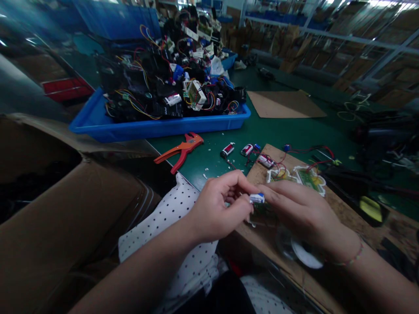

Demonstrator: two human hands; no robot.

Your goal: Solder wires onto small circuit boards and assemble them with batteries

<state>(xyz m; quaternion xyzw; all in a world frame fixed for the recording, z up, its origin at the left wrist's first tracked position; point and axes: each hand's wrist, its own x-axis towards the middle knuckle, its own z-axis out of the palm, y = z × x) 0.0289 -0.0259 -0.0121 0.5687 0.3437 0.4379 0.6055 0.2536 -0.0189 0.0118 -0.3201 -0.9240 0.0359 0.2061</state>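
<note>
A small blue-and-white cylinder [257,198] sits at the fingertips of both hands, over the near edge of the wooden board [244,233]. My left hand [225,205] is closed, its thumb and forefinger pinching the cylinder's left end. From the other side, my right hand [299,209] is closed with its fingertips against the right end; its thumb is hidden. Beyond the hands lie red-and-white cylinders with wires [228,150], [247,150]. Green circuit boards with white edges [310,179] rest on the wooden board, right of my left hand and behind my right.
A blue tray [163,129] heaped with wired black parts stands at the back left. Orange-handled pliers [180,150] lie before it on the green table [209,141]. A cardboard sheet [286,104] is farther back. An open carton [75,205] stands left; a tape roll [306,253] lies below my right hand.
</note>
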